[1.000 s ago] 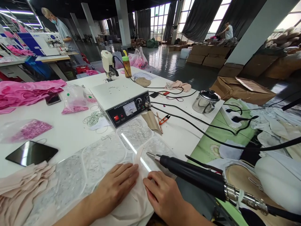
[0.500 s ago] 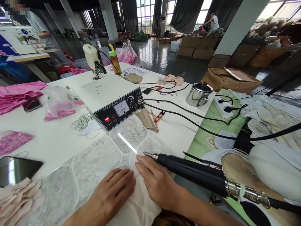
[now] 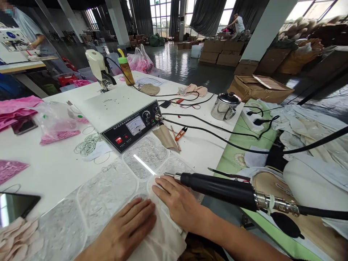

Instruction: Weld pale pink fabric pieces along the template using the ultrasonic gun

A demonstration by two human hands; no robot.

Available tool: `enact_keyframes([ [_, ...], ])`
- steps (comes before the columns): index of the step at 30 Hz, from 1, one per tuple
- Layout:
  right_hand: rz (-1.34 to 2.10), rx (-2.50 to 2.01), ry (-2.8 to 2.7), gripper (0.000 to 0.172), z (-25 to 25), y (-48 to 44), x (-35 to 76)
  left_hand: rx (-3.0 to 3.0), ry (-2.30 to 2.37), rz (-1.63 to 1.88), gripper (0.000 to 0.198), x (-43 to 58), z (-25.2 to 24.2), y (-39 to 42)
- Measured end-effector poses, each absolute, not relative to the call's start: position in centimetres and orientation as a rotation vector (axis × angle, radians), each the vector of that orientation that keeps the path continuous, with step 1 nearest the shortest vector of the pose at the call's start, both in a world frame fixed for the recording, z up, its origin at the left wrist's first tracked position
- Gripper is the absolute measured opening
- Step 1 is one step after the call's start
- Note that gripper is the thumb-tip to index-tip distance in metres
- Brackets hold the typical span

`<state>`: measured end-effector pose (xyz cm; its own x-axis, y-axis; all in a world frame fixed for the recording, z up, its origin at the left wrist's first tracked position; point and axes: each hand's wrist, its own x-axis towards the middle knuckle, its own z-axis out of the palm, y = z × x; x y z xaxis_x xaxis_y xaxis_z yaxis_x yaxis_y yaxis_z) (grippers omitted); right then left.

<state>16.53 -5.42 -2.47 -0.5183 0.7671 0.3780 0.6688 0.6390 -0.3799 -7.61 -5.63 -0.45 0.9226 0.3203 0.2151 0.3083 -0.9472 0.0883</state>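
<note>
A pale sheer fabric [image 3: 160,235] lies over the patterned clear mat [image 3: 106,185] at the table's front edge. My left hand [image 3: 127,224] rests flat on it, fingers extended and nearly together. Beside it, my right hand [image 3: 179,203] also lies on the fabric with its fingers stretched out. Just above the right fingertips is the metal tip of a black cylindrical tool [image 3: 217,188], which comes in from the right on a cable. Behind the mat stands a black control box [image 3: 133,125] with a dial and a red switch.
Orange snips [image 3: 181,133], a steel mug [image 3: 225,106] and black cables lie right of the box. Pink pieces in bags [image 3: 58,121], a phone [image 3: 20,206] and beige cloth strips [image 3: 20,237] are at left. Farther back are a machine head [image 3: 98,65] and a bottle [image 3: 126,70].
The camera view has shifted slightly, moving most things left in the picture. Both hands stay on the fabric, and its lower right edge now shows farther out.
</note>
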Motion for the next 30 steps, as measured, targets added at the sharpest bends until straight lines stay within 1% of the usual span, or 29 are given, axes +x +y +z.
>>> enact_keyframes([
  [6,0.29,-1.112,-2.373,0.048,-1.8,-5.3,16.5,2.975,0.498,0.396,0.046,-7.5,-0.2,-5.6],
  [9,0.296,-1.113,-2.348,0.048,-1.6,-5.4,16.5,2.974,0.456,0.417,0.04,-6.8,0.8,-5.2],
  [13,0.3,-1.114,-2.286,0.04,-1.9,-5.4,16.4,2.946,0.503,0.533,0.028,-5.6,2.1,-4.8],
  [17,0.394,-1.082,-2.297,0.037,-2.0,-5.2,17.1,2.882,0.504,0.573,0.025,-5.1,2.4,-4.8],
  [20,0.504,-1.031,-2.351,0.04,-1.9,-5.0,18.0,2.878,0.492,0.548,0.026,-5.3,2.1,-4.9],
  [26,0.653,-0.94,-2.453,0.054,-2.1,-4.8,19.6,2.855,0.503,0.581,0.026,-5.9,1.4,-5.1],
  [30,0.633,-0.881,-2.5,0.052,-2.2,-4.8,19.8,2.855,0.499,0.585,0.023,-6.0,0.8,-5.3],
])
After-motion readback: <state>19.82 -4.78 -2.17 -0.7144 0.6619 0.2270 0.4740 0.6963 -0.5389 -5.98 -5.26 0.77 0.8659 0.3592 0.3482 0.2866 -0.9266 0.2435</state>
